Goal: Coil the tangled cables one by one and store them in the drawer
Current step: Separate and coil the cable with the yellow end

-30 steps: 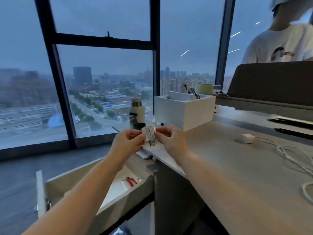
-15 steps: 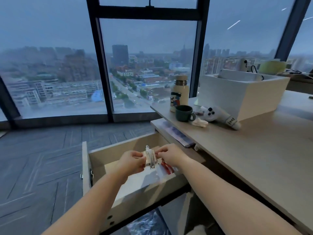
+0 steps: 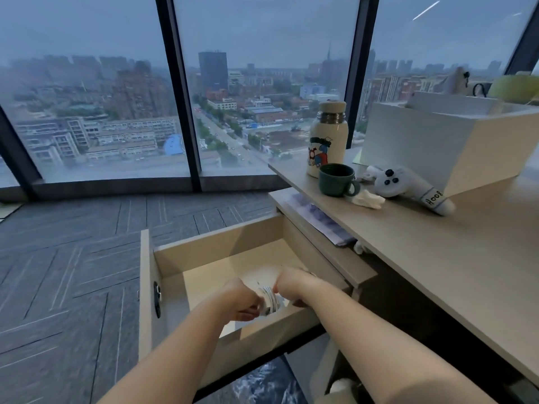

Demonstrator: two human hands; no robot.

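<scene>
Both hands are down inside the open drawer [image 3: 216,239]. The left hand [image 3: 244,299] and the right hand [image 3: 292,288] each have their fingers curled in, pinching opposite sides of the coiled white cable [image 3: 270,299], which sits squeezed between them. My guess is that the two-sided pinch is there so the loops don't spring apart before the bundle gets set down.

The strands show as stripes running roughly 11 to 5 o'clock, so the coil's long axis looks like it runs front to back in the drawer. The ends are hidden by the hands, so I can't say which way the plug points. I also can't tell if it's touching the drawer floor yet.

The desk [image 3: 437,266] is out at 2 o'clock. At its near corner there's a green mug [image 3: 335,179] with a cartoon-print thermos [image 3: 327,139] just behind it, plus a white plush toy [image 3: 409,188] lying in front of a white box [image 3: 472,153].
</scene>
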